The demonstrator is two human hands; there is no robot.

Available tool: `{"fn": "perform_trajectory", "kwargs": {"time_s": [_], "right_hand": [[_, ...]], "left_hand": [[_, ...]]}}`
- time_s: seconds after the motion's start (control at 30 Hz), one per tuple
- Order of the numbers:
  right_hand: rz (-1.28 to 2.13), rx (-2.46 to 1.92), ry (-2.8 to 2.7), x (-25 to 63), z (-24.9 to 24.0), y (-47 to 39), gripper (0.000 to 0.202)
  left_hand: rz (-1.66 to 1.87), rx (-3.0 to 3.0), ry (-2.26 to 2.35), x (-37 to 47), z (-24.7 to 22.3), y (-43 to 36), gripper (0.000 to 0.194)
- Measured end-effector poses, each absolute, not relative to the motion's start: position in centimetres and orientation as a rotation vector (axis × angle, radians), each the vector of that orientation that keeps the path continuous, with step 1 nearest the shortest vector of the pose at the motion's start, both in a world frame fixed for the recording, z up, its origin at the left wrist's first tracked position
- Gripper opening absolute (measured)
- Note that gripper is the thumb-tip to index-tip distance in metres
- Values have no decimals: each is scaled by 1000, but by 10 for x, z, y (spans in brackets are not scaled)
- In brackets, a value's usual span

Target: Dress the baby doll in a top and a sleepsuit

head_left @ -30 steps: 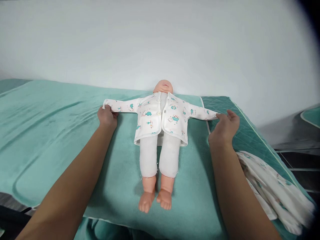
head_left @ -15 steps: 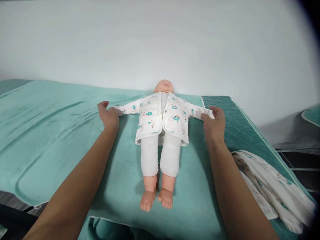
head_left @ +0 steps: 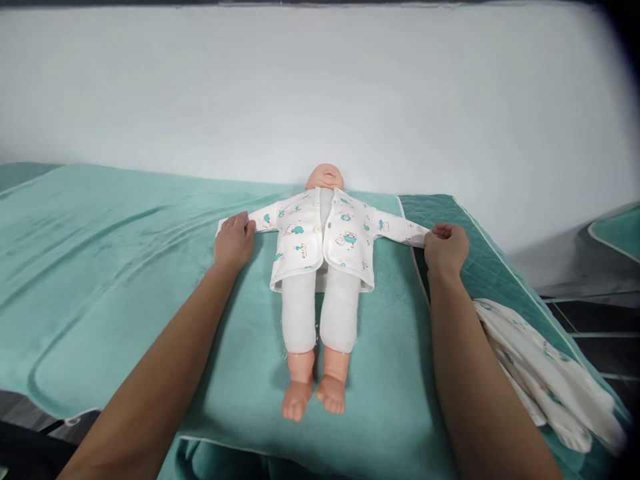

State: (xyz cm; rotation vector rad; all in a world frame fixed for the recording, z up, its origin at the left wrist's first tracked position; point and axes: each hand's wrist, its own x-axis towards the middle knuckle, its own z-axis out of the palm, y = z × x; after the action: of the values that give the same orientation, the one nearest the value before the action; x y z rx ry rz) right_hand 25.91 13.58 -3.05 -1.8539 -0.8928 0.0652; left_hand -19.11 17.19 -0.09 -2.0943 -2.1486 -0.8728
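A baby doll point(head_left: 299, 317) lies on its back with both arms stretched out sideways. It wears a white baby jacket point(head_left: 301, 250) with teal and pink prints, open down the front over a white cloth body. My left hand point(head_left: 234, 241) is closed around the end of the sleeve on the left, the cuff edge showing just past my fingers. On the other side, my right hand point(head_left: 447, 248) pinches the cuff of the opposite sleeve, which is drawn out straight. The doll's own hands are not visible.
A teal blanket point(head_left: 125, 280) covers the surface under the doll, with a darker quilted teal cover point(head_left: 493, 267) at the right. Folded white printed clothing point(head_left: 547, 373) lies at the right edge. A white wall point(head_left: 320, 87) rises behind the doll's head.
My left hand has turned over and closed on the left sleeve end. My right hand has moved outward to the right, pulling the other sleeve longer and straighter.
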Motion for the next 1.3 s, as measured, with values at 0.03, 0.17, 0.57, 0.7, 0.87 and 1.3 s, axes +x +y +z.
{"fn": "perform_trajectory", "kwargs": {"time_s": [0.03,0.17,0.57,0.7,0.87,1.3], "right_hand": [[66,-1863,-880,259,-30,136,29],[66,-1966,-832,257,-30,133,38],[207,-2151,-1002,283,-22,133,29],[245,-1774,-824,276,-24,136,21],[250,-1596,-719,272,-23,149,16],[470,-1426,-987,265,-22,136,55]], "left_hand": [[-864,-2099,-2152,-192,0,171,53],[-870,-2104,-2157,-192,0,171,55],[-961,-2077,-2146,-195,-5,175,50],[-981,-2083,-2147,-195,-4,174,50],[-983,-2089,-2179,-195,-1,173,51],[-979,-2106,-2170,-197,-1,175,51]]}}
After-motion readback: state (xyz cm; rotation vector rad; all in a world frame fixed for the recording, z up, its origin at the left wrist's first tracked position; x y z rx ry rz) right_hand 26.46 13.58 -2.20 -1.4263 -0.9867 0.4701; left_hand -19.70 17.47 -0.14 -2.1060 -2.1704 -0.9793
